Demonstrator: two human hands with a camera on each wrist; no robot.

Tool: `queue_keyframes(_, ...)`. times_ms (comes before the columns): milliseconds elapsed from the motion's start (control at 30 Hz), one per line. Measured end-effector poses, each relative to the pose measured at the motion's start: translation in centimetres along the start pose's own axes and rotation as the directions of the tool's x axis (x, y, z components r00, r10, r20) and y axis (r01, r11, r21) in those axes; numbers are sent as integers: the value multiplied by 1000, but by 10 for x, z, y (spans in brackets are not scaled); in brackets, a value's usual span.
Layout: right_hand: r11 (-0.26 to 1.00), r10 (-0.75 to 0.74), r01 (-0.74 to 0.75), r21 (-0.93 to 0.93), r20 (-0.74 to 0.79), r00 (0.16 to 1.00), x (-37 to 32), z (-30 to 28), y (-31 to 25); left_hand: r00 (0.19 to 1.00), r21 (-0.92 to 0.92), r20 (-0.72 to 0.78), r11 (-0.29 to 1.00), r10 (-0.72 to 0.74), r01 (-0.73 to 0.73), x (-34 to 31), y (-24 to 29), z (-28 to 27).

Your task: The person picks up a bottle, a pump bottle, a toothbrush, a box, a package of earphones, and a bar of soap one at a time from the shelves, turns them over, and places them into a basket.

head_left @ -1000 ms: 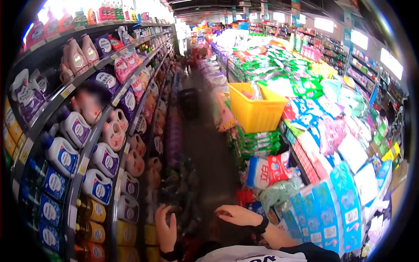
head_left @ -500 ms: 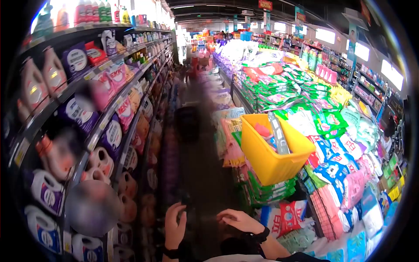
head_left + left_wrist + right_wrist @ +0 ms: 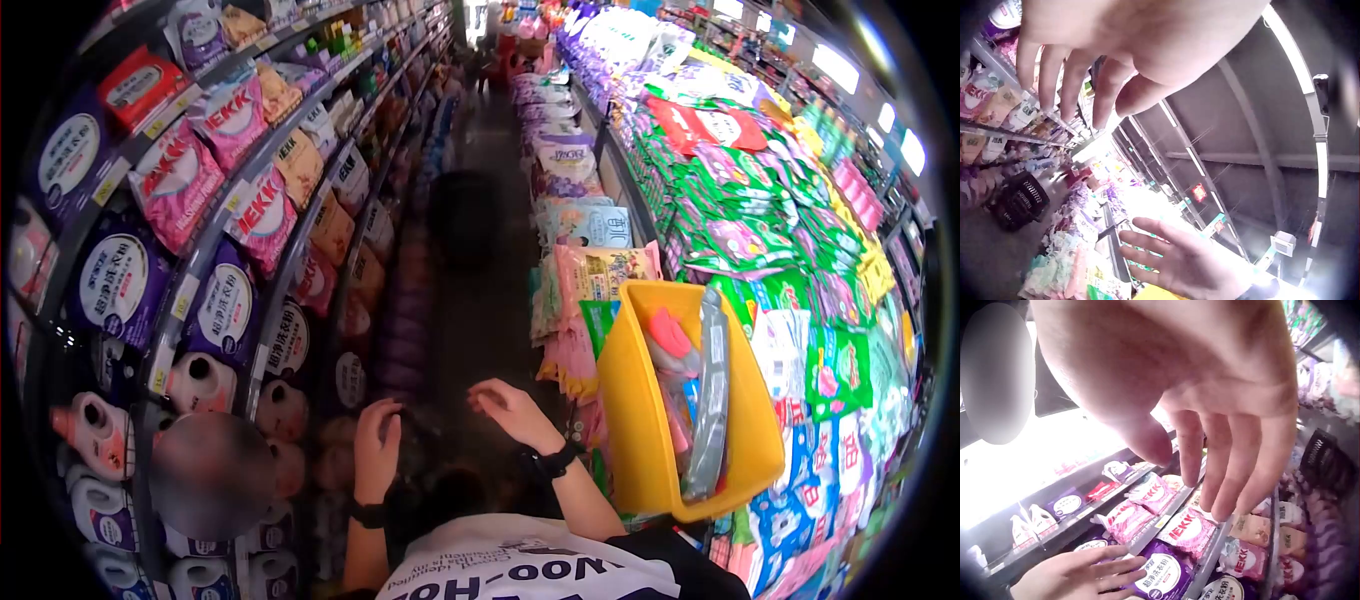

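Note:
Held in front of the body, my left hand (image 3: 377,445) has loose fingers and nothing in its grasp. My right hand (image 3: 515,412) hovers beside it, likewise bare, fingers extended and slightly bent in the right wrist view. Both wrists wear dark bands. To the right of my right hand, apart from it, a yellow basket (image 3: 637,400) sits tilted against the stacked goods. Inside lie a long grey object (image 3: 708,400) and a pink item (image 3: 672,332). On the left, nearest my left hand, are shelves with pink-and-white detergent bottles (image 3: 282,410) and purple detergent bags (image 3: 222,300).
A dark basket (image 3: 1021,201) stands on the aisle floor ahead. Pink bags (image 3: 262,215) fill the left shelf. To the right, green packets (image 3: 735,220) are piled on a long display, with hanging pink packets (image 3: 600,280) along its side. The narrow aisle floor (image 3: 490,330) runs between.
The head view has moved forward along the aisle and tilted down. The yellow basket now appears nearer and lower on the right. Both hands stay raised with nothing held.

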State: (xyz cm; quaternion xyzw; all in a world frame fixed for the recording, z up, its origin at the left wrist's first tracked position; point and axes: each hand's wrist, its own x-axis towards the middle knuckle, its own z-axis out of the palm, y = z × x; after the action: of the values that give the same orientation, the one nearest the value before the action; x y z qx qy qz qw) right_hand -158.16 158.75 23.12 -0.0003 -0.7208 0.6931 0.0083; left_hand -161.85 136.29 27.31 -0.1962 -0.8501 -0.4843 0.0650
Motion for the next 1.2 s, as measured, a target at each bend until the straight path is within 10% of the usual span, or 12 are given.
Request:
queue_keyframes(733, 945, 147, -214, -247, -262, 954, 435, -176, 71, 974, -160, 212, 986, 82, -48, 485, -149, 155)
queue_keyframes(1033, 857, 445, -474, -200, -173, 879, 638, -267, 195, 894, -65, 291, 925, -342, 375, 602, -269, 257)
queue_keyframes(1200, 668, 450, -485, -565, -213, 867, 769, -312, 336, 708, -103, 359, 728, -608, 678, 658, -387, 370)
